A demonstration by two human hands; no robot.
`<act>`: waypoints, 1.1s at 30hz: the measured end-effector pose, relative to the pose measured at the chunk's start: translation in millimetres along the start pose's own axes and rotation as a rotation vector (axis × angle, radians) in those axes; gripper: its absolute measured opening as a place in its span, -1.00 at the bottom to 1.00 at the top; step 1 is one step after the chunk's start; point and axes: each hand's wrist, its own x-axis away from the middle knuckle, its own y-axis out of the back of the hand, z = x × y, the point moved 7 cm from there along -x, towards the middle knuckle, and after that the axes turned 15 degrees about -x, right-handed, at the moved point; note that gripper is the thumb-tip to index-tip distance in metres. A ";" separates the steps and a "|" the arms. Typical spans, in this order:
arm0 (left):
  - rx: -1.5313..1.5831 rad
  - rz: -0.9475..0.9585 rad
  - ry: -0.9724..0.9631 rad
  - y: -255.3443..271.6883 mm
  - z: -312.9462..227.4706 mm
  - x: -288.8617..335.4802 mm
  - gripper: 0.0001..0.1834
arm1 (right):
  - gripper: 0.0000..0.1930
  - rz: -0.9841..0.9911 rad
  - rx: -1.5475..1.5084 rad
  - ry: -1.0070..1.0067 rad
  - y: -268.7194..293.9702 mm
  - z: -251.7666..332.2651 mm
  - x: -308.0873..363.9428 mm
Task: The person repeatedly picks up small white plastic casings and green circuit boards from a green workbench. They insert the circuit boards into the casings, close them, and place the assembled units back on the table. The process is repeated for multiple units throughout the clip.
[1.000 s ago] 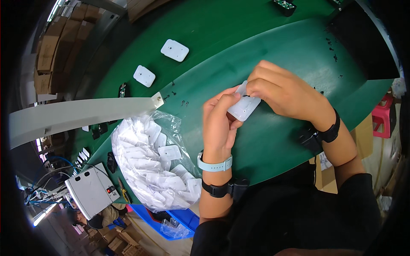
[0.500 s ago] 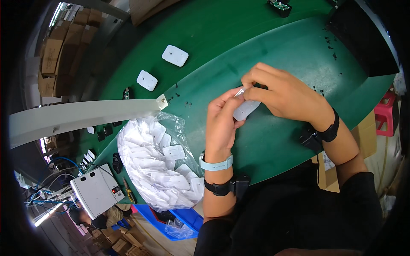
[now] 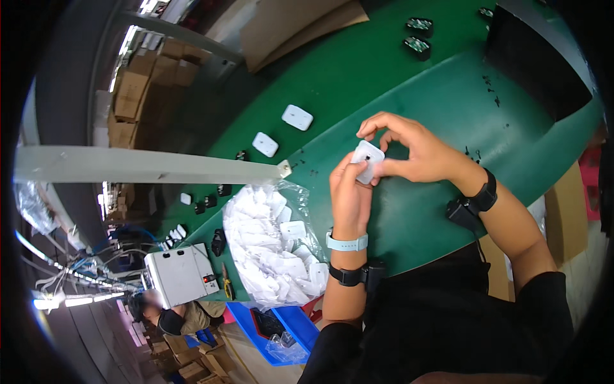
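Note:
My left hand (image 3: pixel 350 195) grips a white plastic cover (image 3: pixel 369 157) above the green table mat, thumb on its lower part. The cover is a rounded rectangle with a small dark spot in its face. My right hand (image 3: pixel 409 146) is beside it, fingers curved and apart, the thumb tip by the cover's right edge; whether it touches is hard to tell. To the left of my left forearm lies a clear plastic bag (image 3: pixel 256 237) full of similar white covers. Two more covers, one nearer (image 3: pixel 265 144) and one farther (image 3: pixel 297 118), rest on the green surface beyond.
A pale metal bar (image 3: pixel 153 168) reaches in from the left above the bag. Small black screws (image 3: pixel 497 100) lie at the right, near a black panel (image 3: pixel 537 61). Black housings with circuit boards (image 3: pixel 417 46) sit at the back. Yellow-handled pliers (image 3: pixel 228 285) lie beside a white box (image 3: pixel 182 275).
My right hand has loosened from a pinch at the cover, its fingers now apart. The cover is turned more upright, its dark spot showing. The whole view has shifted, so things appear farther right.

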 end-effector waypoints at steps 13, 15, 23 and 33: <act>-0.747 -0.231 -0.124 90.4 -148.0 124.5 -0.81 | -0.18 -0.032 -0.801 -0.228 -15.0 -21.7 10.7; -0.864 -0.568 -0.351 191.2 -203.8 125.1 -0.81 | -0.19 -0.074 -0.809 -0.269 -12.4 -24.6 12.4; -1.695 -1.103 0.276 578.8 -204.7 85.3 -0.60 | -0.30 -0.101 -0.680 -0.458 -7.0 -67.0 5.1; -1.714 -1.114 0.306 669.1 -179.4 57.1 -0.57 | -0.28 0.019 -0.672 -0.507 -16.6 -71.9 2.1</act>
